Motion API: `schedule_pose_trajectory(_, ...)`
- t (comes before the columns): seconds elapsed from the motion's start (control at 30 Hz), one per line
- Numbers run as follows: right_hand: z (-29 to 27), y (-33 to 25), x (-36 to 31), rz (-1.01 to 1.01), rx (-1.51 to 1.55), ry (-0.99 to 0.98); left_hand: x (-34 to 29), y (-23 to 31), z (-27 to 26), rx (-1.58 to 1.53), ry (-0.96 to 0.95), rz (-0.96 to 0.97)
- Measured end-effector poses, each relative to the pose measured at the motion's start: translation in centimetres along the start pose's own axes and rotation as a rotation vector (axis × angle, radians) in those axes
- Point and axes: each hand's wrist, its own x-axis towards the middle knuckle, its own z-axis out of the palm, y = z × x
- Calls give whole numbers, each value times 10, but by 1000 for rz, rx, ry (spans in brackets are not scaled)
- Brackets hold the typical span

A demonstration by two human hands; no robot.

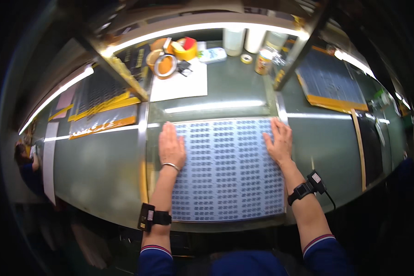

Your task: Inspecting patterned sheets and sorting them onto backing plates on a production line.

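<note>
A blue-white sheet [225,170] printed with rows of small dark marks lies flat on the table in front of me. My left hand [172,146] rests along the sheet's upper left edge, fingers stretched out and pointing away from me. On the opposite side, my right hand [279,141] lies at the upper right corner, its thumb apart from the fingers and over the sheet. Neither hand grips anything. Whether the sheet is one layer or a stack, I cannot tell.
Tape rolls [165,65] sit on white paper [184,85] at the back. Bottles [233,41] and a can [263,62] stand right of them. Metal posts [299,53] rise on both sides. Dark film sheets [331,80] with yellow edges lie right and left. A person [28,163] is at far left.
</note>
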Motion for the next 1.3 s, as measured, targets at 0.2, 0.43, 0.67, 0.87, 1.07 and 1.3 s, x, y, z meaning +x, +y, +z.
schedule_pose_trajectory(0.2,-76,22,-90,-73,208,-324,15,-22,-15,-107,97,-56)
schedule_pose_trajectory(0.43,-111,39,-163,29,225,-441,16,-3,-1,-49,141,-39)
schedule_pose_trajectory(0.67,-108,30,-179,-54,199,-344,7,-19,10,93,5,-88)
schedule_pose_trajectory(0.87,-113,33,-182,-157,125,-366,18,-9,9,18,29,-56)
schedule_pose_trajectory(1.07,-82,43,-191,-225,238,-388,5,-55,25,137,218,-32)
schedule_pose_trajectory(1.3,-94,42,-183,-120,195,-554,1,3,-9,69,243,27)
